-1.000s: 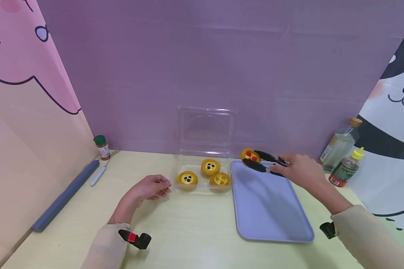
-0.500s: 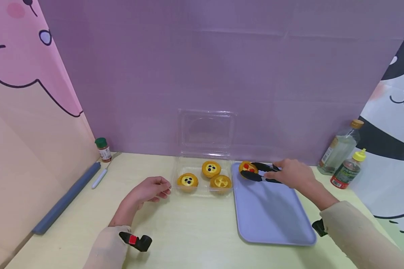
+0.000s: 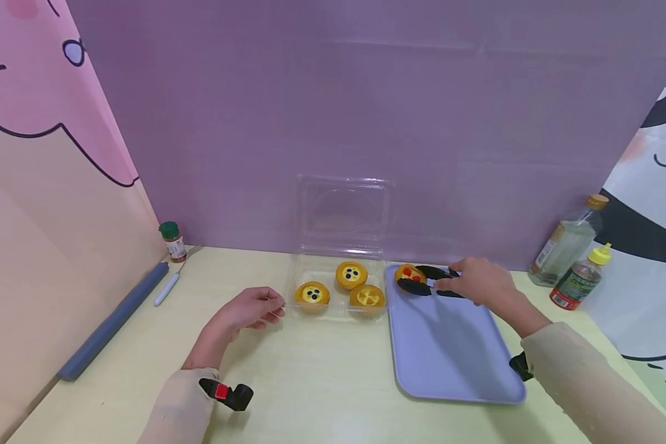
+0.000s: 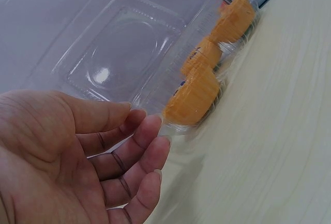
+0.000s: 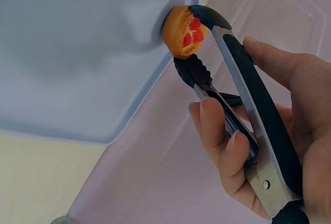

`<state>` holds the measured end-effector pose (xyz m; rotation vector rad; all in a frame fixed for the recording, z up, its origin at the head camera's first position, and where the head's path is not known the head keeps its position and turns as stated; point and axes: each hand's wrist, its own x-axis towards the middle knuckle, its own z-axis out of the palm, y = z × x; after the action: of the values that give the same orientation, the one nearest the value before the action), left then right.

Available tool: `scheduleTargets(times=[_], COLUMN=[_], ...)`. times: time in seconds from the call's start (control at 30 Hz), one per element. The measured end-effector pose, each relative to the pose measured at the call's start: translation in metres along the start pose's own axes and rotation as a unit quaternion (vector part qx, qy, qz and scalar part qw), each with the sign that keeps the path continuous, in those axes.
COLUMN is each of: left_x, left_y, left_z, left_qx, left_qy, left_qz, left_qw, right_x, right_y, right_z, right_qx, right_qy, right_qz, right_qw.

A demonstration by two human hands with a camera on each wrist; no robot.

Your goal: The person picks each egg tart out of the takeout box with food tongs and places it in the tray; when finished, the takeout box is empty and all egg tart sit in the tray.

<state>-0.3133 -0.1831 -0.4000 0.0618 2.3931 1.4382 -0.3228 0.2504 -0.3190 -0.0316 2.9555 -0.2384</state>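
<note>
Right hand (image 3: 480,283) curled round tongs (image 5: 259,89), tips nipping red-topped tart (image 5: 182,33) at far left corner of tray (image 3: 449,351); contact with tray unclear. Left hand (image 3: 252,308) half-curled at box (image 3: 341,253) edge, grip untellable. Tart likely light, crumbly: best held gently by sides.

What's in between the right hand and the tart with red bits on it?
The tongs. The right hand holds them, and their two tips sit either side of the tart. The right wrist view shows it.
</note>
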Motion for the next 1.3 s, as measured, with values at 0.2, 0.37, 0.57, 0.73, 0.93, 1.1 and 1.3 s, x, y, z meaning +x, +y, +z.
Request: scheduleTargets(times=[0.2, 0.37, 0.57, 0.73, 0.93, 1.1, 1.3], left_x=[-0.0003, -0.0005, -0.0002, 0.0004, -0.0008, -0.0004, -0.0001], left_y=[0.0020, 0.0028, 0.0031, 0.0021, 0.0008, -0.0005, 0.0000], left_z=[-0.0005, -0.0010, -0.0009, -0.0008, -0.0002, -0.0011, -0.0006], left_qx=[0.000, 0.000, 0.000, 0.000, -0.003, -0.002, -0.003], left_qy=[-0.002, -0.003, -0.001, -0.002, -0.001, -0.001, -0.004], left_qz=[0.002, 0.001, 0.000, 0.001, -0.001, -0.005, 0.003], left_qw=[1.0000, 1.0000, 1.0000, 1.0000, 1.0000, 1.0000, 1.0000], right_x=[0.0018, 0.0041, 0.0054, 0.0042, 0.0030, 0.0032, 0.0027], right_y=[-0.0014, -0.0018, -0.0018, -0.0027, -0.0040, -0.0039, -0.0016], right_z=[-0.0026, -0.0031, -0.0033, -0.0025, 0.0003, 0.0015, 0.0016], right_qx=[0.001, 0.007, 0.015, 0.012, 0.011, 0.012, 0.016], right_qy=[-0.012, -0.018, -0.022, -0.016, -0.010, -0.005, 0.008], right_qz=[0.010, 0.012, 0.018, 0.022, 0.026, 0.028, 0.026], right_qw=[1.000, 1.000, 0.999, 1.000, 1.000, 1.000, 1.000])
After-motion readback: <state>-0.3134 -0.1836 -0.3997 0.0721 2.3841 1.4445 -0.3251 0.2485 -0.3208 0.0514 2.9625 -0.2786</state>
